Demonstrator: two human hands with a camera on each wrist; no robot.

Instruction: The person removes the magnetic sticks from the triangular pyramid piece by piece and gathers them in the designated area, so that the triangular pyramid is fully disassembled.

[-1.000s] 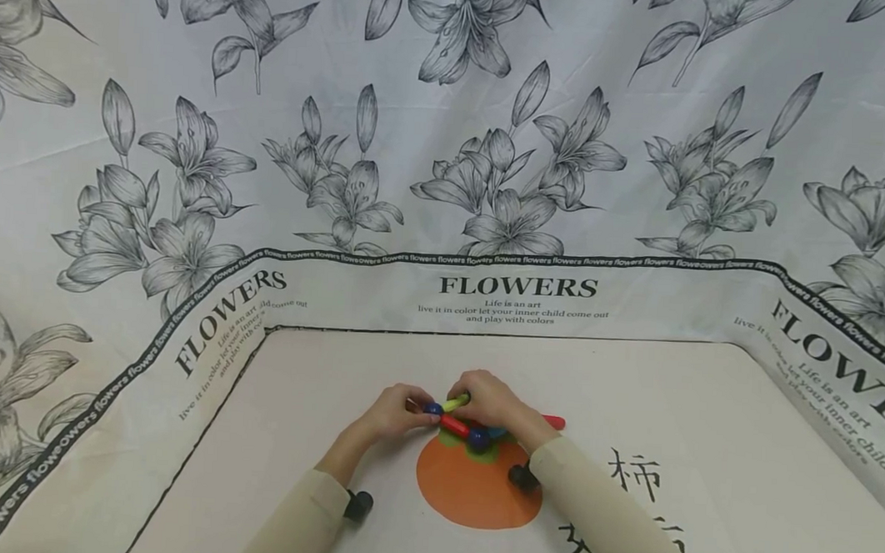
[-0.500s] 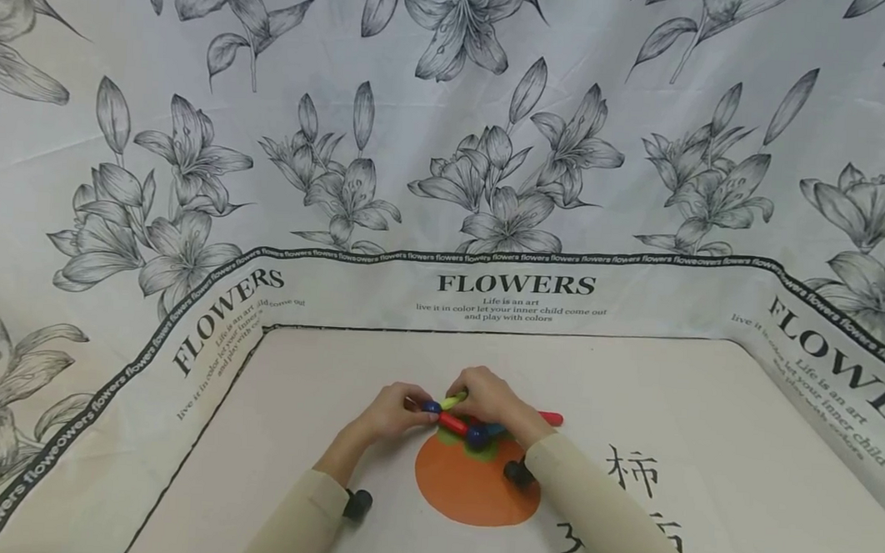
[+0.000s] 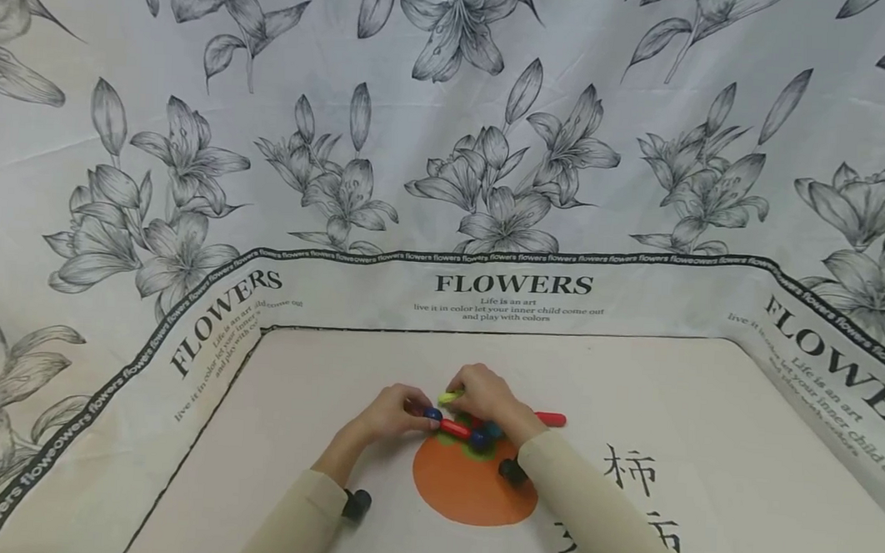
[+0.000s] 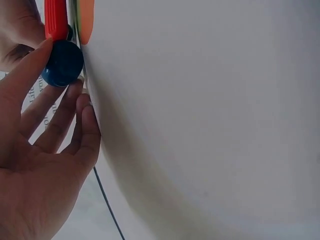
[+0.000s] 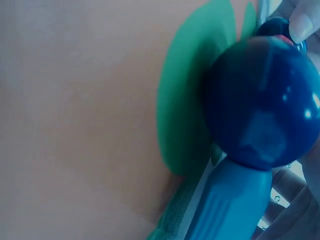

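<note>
Beige sleeves nearest, both forearms reaching fwd over the bench (image 3: 707, 391), covered w/ a cream cloth. Black wrist-cam lumps just under each wrist. Next up: big orange disc (image 3: 474, 485) printed on the cloth, green leaf patch at its top edge, black characters to the R of it. Above the disc, hands meeting over a small rod-and-ball toy assembly. Left hand (image 3: 393, 411) curled, fingertips pinching the dark blue ball (image 3: 433, 413) at the L end; in the left wrist view thumb & fingers (image 4: 60, 107) closed round that ball (image 4: 62, 63), w/ the red rod (image 3: 454, 428) running off it. Red rod slanting down-R to a second blue ball (image 3: 480, 438), sitting right over the green patch; same ball fills the right wrist view (image 5: 262, 112), w/ a light blue rod (image 5: 227, 205) joined below it. Right hand (image 3: 487, 394) arched over the middle of the assembly, fingers curled down onto it, gripping; yellow-green rod (image 3: 449, 396) poking out at the fingertips, exact finger contact hidden. Another red rod (image 3: 552, 418) sticking out R from under that hand, lying flat on the cloth. Farther back: black border line, then draped backdrop printed "FLOWERS" w/ grey lilies.
</note>
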